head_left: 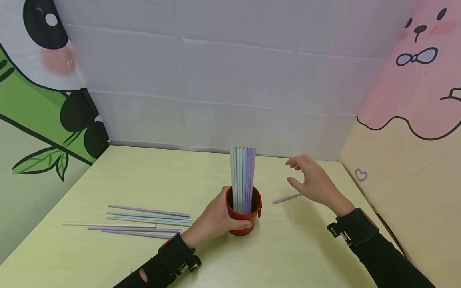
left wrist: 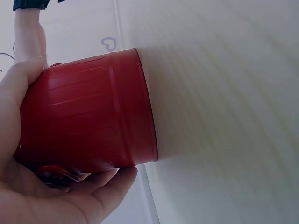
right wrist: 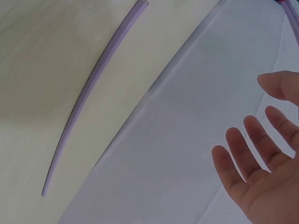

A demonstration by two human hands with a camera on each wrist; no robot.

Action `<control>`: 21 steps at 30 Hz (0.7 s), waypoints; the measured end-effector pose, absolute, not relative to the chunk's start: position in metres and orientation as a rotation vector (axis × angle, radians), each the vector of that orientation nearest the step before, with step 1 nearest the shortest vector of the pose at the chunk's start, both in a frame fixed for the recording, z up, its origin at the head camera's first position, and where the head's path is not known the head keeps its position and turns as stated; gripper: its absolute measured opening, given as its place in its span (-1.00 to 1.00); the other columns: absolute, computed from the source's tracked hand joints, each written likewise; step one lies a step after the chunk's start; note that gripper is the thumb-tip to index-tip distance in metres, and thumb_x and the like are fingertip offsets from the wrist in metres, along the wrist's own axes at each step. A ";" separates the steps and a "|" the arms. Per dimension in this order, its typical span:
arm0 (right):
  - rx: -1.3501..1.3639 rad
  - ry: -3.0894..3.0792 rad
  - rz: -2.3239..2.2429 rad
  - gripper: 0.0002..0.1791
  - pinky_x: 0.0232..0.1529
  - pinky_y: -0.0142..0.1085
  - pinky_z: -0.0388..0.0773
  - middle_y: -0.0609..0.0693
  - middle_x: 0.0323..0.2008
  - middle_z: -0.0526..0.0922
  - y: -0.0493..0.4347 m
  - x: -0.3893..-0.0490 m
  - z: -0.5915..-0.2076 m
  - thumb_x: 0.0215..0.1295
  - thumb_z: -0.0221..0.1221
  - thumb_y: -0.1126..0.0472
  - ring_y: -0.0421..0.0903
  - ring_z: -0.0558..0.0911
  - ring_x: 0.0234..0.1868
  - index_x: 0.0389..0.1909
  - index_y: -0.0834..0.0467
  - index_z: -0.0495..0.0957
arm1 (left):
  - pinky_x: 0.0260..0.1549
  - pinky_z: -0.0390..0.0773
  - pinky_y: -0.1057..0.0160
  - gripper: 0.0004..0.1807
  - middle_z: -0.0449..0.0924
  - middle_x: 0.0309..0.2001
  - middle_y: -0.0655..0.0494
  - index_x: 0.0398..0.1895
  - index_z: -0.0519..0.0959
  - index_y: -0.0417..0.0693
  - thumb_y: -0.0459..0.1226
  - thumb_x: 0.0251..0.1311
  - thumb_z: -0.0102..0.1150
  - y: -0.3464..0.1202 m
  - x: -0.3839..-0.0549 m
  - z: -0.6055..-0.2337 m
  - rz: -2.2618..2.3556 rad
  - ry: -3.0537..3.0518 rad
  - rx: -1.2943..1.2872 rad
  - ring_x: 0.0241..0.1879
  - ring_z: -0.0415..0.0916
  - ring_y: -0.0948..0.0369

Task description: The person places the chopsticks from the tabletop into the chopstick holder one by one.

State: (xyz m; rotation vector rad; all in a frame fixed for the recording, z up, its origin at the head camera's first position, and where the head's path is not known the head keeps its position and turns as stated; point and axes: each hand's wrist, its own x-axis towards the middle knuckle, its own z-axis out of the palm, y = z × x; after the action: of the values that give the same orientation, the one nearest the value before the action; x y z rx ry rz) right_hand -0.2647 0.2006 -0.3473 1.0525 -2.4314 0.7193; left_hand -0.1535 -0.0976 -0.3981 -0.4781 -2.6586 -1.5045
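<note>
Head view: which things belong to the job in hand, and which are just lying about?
In the job, judging by the hands:
red bucket, held by the left hand
sticks standing in it
lone purple stick near the right hand
probably the loose sticks at left, being alike

Just surroundings:
table
white backdrop
cartoon prints

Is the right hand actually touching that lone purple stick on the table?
Apart. The right wrist view shows the lone purple stick end to end, with a clear gap to the right hand.

Pale tabletop — creased whitish backdrop — pink-printed side wall.
</note>
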 end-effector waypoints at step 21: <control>1.139 -2.671 0.490 -0.52 -0.21 -0.11 0.48 -0.01 -0.15 0.48 0.240 -0.290 -0.404 0.03 0.35 0.30 -0.01 0.42 -0.16 0.01 0.07 0.46 | -0.02 0.50 0.03 -0.01 0.39 0.13 0.09 0.29 0.15 -0.05 -0.15 -0.21 0.57 -0.094 -0.142 -0.381 -1.553 -2.638 -0.469 0.05 0.42 0.14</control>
State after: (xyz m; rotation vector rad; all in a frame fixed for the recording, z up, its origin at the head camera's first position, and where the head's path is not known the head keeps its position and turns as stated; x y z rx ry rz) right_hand -0.2903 0.2396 -0.4036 1.1387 -2.6705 0.4899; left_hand -0.1416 -0.0943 -0.3810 -0.4692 -2.6378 -1.5528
